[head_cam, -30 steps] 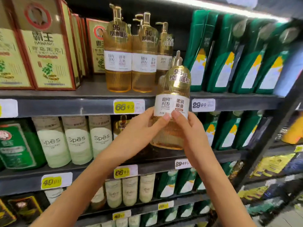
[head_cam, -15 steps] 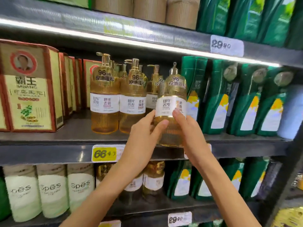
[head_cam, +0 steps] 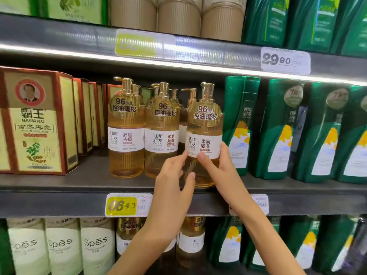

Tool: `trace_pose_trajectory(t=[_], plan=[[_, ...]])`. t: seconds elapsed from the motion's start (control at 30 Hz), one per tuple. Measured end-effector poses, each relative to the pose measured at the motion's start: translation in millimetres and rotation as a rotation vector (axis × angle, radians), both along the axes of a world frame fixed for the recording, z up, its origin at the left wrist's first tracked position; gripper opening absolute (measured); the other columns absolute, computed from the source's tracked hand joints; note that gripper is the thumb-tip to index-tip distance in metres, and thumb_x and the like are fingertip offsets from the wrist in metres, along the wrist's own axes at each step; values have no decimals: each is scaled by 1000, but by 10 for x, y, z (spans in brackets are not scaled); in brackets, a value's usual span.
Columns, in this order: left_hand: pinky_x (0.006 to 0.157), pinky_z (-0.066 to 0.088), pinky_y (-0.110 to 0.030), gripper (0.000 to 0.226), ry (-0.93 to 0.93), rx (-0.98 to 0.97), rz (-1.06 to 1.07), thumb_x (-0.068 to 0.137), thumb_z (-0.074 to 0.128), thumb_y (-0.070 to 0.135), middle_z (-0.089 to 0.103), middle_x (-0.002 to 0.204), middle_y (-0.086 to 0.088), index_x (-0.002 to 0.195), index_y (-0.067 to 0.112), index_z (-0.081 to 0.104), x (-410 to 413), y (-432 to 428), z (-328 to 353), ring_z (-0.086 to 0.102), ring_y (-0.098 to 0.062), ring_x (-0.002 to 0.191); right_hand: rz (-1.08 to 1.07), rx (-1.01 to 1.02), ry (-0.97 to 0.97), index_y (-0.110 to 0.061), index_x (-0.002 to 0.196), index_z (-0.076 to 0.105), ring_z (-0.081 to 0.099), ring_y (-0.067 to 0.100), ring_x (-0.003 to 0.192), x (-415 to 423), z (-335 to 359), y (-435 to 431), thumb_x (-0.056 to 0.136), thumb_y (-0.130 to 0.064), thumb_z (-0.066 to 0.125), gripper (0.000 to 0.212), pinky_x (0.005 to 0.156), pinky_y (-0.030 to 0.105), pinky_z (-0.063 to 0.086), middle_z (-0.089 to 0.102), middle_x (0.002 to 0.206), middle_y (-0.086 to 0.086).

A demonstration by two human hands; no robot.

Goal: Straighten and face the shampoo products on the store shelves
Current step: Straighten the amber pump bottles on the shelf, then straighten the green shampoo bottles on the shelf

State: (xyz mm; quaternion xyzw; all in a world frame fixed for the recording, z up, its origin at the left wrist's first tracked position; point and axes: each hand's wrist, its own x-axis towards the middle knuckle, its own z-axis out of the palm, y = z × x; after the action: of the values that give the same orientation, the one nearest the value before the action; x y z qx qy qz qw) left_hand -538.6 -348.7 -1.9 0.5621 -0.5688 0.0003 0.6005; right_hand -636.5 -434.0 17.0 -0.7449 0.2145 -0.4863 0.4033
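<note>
An amber pump bottle (head_cam: 204, 135) is gripped from both sides by the two hands at the front edge of the middle shelf (head_cam: 59, 185). The left hand (head_cam: 172, 181) is curled round the bottle's lower left side, with one fingertip at the lower left corner of the white label and the thumb laid on the clear amber body. The right hand (head_cam: 220, 169) is clamped on the lower right side, its thumb pressed on the label's bottom edge and its fingers wrapped behind. The bottle is held upright, label and gold sticker turned to the front. It is set further forward than the two like bottles (head_cam: 161, 139) to its left, which stand side by side, faced to the front. Whether its base rests on the shelf cannot be told.

More pump bottles are seen behind this front row. Green bottles (head_cam: 278, 132) are lined up just to the right of the held bottle, and red-edged boxes (head_cam: 35, 120) are ranged at the left. A yellow price tag (head_cam: 121, 205) is fixed to the shelf edge below the amber row; a white tag (head_cam: 285, 60) is fixed to the shelf edge above. On the shelf below, pale bottles (head_cam: 59, 245) marked "Spes" are stood at the left.
</note>
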Motion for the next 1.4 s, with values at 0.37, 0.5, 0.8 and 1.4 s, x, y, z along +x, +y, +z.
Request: trace_pose_trajectory(t=[0.37, 0.5, 0.8, 1.4], plan=[[89, 35, 0, 42, 37, 29, -3, 92, 52, 8, 52, 121, 23, 130, 28, 49, 105, 109, -82, 46, 15, 113, -483, -177, 37, -18, 117, 47, 51, 13, 105, 103, -116, 101, 73, -36, 77, 56, 90, 27, 45, 53, 110, -3], [84, 35, 3, 38, 75, 30, 7, 92, 52, 8, 57, 118, 21, 124, 27, 55, 143, 182, -95, 49, 17, 108, -500, -204, 82, -16, 123, 48, 49, 11, 109, 197, -116, 83, 79, -34, 73, 54, 86, 14, 34, 49, 110, -7], [78, 38, 3, 29, 173, 18, -41, 91, 50, 3, 65, 108, 15, 110, 21, 63, 326, 309, -73, 55, 15, 100, -595, -231, 190, -11, 125, 44, 49, 19, 114, 269, -131, 41, 73, -34, 79, 67, 89, 23, 39, 54, 118, 5], [60, 42, -2, 27, 60, 96, -79, 91, 51, 5, 67, 91, 15, 97, 28, 64, 413, 363, -91, 57, 14, 66, -746, -332, -186, -5, 132, 42, 43, 15, 118, -120, 73, -18, 91, -25, 60, 49, 96, 12, 29, 45, 122, 1]])
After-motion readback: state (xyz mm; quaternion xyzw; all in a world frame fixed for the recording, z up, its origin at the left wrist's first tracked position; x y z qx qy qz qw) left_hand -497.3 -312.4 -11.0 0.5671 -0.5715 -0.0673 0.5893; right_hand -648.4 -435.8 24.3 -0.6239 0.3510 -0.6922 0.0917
